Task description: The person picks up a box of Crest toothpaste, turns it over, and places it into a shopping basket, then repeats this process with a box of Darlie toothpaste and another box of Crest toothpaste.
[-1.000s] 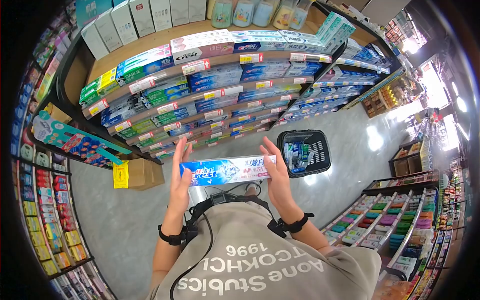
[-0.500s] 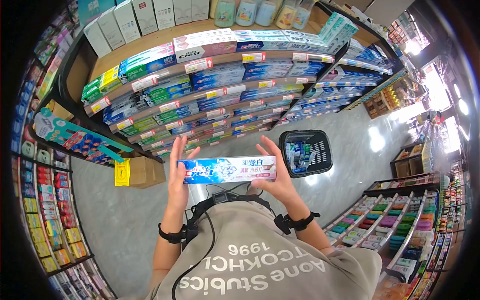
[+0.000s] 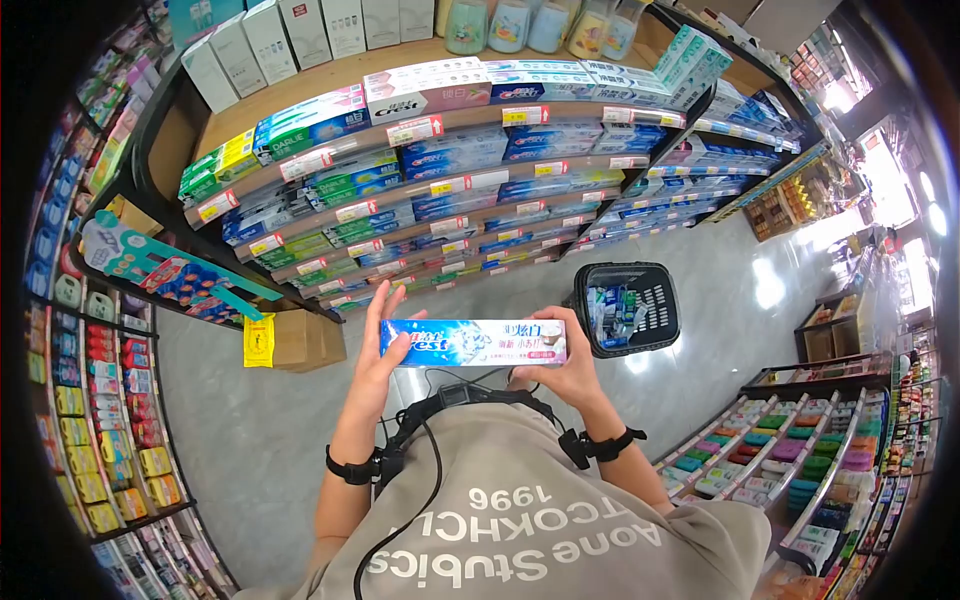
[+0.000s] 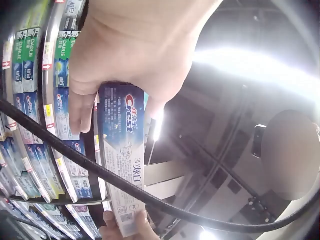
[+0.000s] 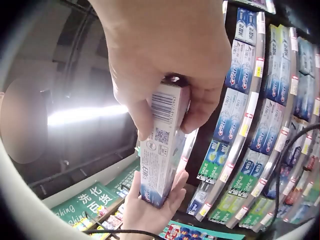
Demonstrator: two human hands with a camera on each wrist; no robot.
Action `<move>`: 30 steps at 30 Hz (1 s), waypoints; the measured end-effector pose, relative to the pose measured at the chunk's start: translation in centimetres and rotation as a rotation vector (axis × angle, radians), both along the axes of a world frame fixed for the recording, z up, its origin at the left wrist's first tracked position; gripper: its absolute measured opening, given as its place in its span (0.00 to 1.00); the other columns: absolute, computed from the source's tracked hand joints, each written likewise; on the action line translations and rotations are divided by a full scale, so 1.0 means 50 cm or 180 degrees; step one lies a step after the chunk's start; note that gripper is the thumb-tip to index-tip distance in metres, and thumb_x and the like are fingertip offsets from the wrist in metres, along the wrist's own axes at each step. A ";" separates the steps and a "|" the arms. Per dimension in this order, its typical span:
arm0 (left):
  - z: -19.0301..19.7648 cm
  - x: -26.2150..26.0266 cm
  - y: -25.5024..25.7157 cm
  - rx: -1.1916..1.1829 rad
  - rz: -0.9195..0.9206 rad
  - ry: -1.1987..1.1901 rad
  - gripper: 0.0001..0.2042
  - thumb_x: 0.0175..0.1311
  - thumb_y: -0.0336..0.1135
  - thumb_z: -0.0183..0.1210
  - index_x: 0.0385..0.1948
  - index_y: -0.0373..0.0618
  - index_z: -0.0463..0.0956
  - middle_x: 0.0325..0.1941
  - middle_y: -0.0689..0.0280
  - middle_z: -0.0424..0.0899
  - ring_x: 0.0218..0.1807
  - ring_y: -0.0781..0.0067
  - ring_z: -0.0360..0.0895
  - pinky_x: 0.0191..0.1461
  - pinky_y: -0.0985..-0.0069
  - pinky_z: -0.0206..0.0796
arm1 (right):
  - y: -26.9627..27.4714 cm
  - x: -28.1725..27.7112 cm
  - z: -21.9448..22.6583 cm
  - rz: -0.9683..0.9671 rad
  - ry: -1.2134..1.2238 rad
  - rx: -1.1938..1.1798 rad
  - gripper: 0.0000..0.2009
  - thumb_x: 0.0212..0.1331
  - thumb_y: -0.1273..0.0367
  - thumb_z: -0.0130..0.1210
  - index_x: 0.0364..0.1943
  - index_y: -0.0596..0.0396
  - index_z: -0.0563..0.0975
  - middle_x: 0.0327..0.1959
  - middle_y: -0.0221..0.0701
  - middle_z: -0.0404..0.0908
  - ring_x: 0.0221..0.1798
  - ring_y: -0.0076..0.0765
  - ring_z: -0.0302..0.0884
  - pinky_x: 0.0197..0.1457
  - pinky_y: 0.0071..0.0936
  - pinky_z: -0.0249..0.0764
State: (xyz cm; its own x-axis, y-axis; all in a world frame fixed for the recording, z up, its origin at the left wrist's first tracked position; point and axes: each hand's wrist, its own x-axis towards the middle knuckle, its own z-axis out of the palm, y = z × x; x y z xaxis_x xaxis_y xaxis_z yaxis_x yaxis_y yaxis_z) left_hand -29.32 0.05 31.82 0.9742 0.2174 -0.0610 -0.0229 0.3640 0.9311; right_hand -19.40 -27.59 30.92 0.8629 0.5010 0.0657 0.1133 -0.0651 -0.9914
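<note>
A long blue and white Crest toothpaste box (image 3: 472, 343) is held level in front of my chest, one hand at each end. My left hand (image 3: 385, 345) holds the box's left end, fingers up behind it and thumb along its lower edge. My right hand (image 3: 563, 362) grips the right end, fingers curled round it. In the left wrist view the toothpaste box (image 4: 120, 150) runs down from my left hand (image 4: 125, 65) to the other hand's fingertips. In the right wrist view my right hand (image 5: 165, 70) clasps the toothpaste box (image 5: 162, 145) at its barcode end.
Curved shelves (image 3: 440, 190) packed with toothpaste boxes stand right ahead. A black shopping basket (image 3: 625, 307) holding some products sits on the grey floor to the right. A cardboard box (image 3: 300, 340) lies low at the left. More shelving (image 3: 790, 460) stands at the right.
The box has shifted a little to the right and tilted slightly. My right hand's fingers, straight up a second ago, have curled round the box's right end.
</note>
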 end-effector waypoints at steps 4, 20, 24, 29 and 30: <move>-0.005 0.002 -0.002 0.0003 -0.0081 -0.0040 0.41 0.72 0.44 0.61 0.81 0.52 0.45 0.82 0.52 0.54 0.76 0.50 0.66 0.76 0.61 0.61 | -0.003 0.008 0.026 0.0011 -0.0110 -0.0054 0.39 0.41 0.75 0.80 0.61 0.56 0.69 0.51 0.32 0.79 0.54 0.26 0.79 0.58 0.27 0.78; 0.017 0.014 -0.003 0.0226 -0.0298 0.0010 0.39 0.68 0.42 0.64 0.78 0.49 0.53 0.80 0.54 0.60 0.76 0.55 0.66 0.77 0.61 0.58 | -0.012 0.033 0.010 0.0085 -0.0348 0.0031 0.36 0.42 0.71 0.81 0.56 0.56 0.71 0.55 0.32 0.76 0.57 0.27 0.77 0.60 0.27 0.76; 0.009 0.020 -0.003 0.0257 -0.0317 0.0041 0.34 0.69 0.38 0.63 0.75 0.48 0.57 0.79 0.54 0.61 0.76 0.56 0.66 0.77 0.61 0.58 | -0.012 0.032 0.012 0.0070 -0.0211 0.0106 0.35 0.42 0.72 0.81 0.56 0.56 0.70 0.55 0.33 0.76 0.58 0.27 0.77 0.61 0.28 0.76; 0.005 0.024 -0.002 0.0268 -0.0380 0.0051 0.28 0.72 0.34 0.61 0.71 0.47 0.60 0.75 0.56 0.63 0.75 0.57 0.67 0.75 0.62 0.60 | -0.021 0.031 -0.002 0.0073 -0.0227 0.0071 0.36 0.42 0.72 0.81 0.56 0.55 0.70 0.56 0.33 0.75 0.58 0.27 0.77 0.61 0.28 0.76; 0.005 0.024 -0.003 0.0244 -0.0395 0.0036 0.28 0.72 0.34 0.61 0.70 0.47 0.60 0.75 0.56 0.63 0.75 0.57 0.67 0.75 0.62 0.60 | -0.024 0.031 -0.005 0.0067 -0.0230 0.0066 0.36 0.42 0.72 0.81 0.56 0.55 0.70 0.56 0.33 0.75 0.58 0.27 0.77 0.61 0.28 0.76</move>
State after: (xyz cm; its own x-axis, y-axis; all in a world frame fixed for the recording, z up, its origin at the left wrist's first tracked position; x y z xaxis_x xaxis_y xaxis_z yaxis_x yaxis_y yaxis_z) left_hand -28.12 -0.11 32.08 0.9932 0.0999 -0.0599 0.0285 0.2911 0.9563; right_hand -17.86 -28.81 30.67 0.8449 0.5169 0.1379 0.1857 -0.0415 -0.9817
